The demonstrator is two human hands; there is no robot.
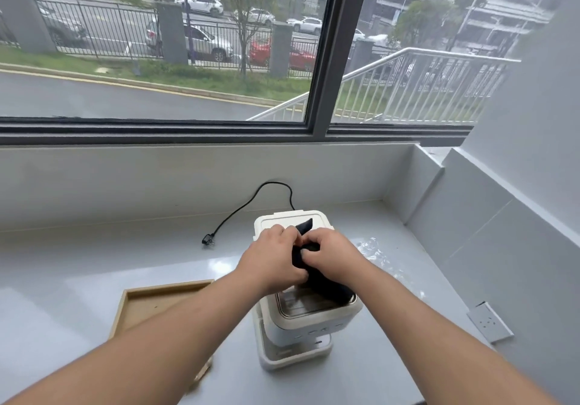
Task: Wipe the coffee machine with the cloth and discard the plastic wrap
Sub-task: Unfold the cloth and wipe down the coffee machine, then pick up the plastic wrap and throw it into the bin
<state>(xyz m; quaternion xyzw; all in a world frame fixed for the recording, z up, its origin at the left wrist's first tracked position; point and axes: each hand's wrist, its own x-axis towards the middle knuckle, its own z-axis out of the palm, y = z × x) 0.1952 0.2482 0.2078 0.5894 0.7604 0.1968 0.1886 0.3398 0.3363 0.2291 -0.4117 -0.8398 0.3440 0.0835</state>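
Observation:
A cream-white coffee machine (309,321) stands on the pale grey counter (94,257), seen from above. Over its top my left hand (272,258) and my right hand (332,255) are pressed close together, both gripping a dark black cloth (326,285). One corner of the cloth pokes up behind my fingers and the rest drapes down over the machine's metal top plate. Crumpled clear plastic wrap (375,252) lies on the counter just right of the machine, apart from both hands.
The machine's black power cord (248,208) loops along the back wall to an unplugged plug (207,241). A shallow wooden tray (150,302) lies left of the machine under my left forearm. A wall socket (489,321) is on the right wall. A window spans the back.

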